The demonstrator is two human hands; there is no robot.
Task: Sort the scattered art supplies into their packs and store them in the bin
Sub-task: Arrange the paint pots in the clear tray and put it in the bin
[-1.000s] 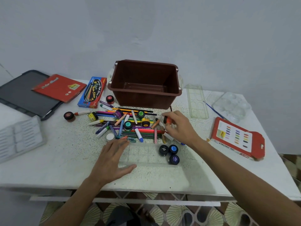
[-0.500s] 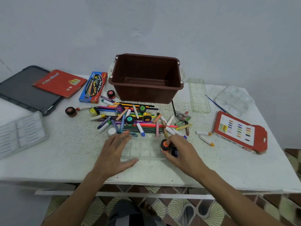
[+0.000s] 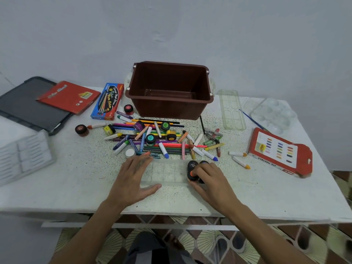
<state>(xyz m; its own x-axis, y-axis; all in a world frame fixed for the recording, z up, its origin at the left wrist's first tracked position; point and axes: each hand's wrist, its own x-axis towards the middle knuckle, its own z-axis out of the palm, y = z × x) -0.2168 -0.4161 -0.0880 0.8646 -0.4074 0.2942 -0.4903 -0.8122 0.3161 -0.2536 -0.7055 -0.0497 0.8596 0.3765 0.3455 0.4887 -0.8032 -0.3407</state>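
A clear plastic paint tray [image 3: 167,171] lies near the table's front edge. My left hand [image 3: 133,178] rests flat on its left end, fingers spread. My right hand [image 3: 211,178] pinches a small black paint pot with an orange lid [image 3: 192,175] at the tray's right end, beside other dark pots [image 3: 193,164]. Behind the tray lies a heap of pencils, crayons and paint pots [image 3: 162,138]. The brown bin [image 3: 169,88] stands empty at the back.
A red oil-pastel pack [image 3: 280,152] lies at right, with loose crayons [image 3: 240,161] beside it. Clear trays [image 3: 231,109] and a palette [image 3: 274,115] sit at back right. A blue pencil box [image 3: 108,101], red pack [image 3: 69,96], dark lid [image 3: 28,105] and white tray [image 3: 24,153] lie at left.
My right hand picked an orange-lidded pot from the heap and brought it down to the right end of the clear tray. My left hand stayed on the tray.
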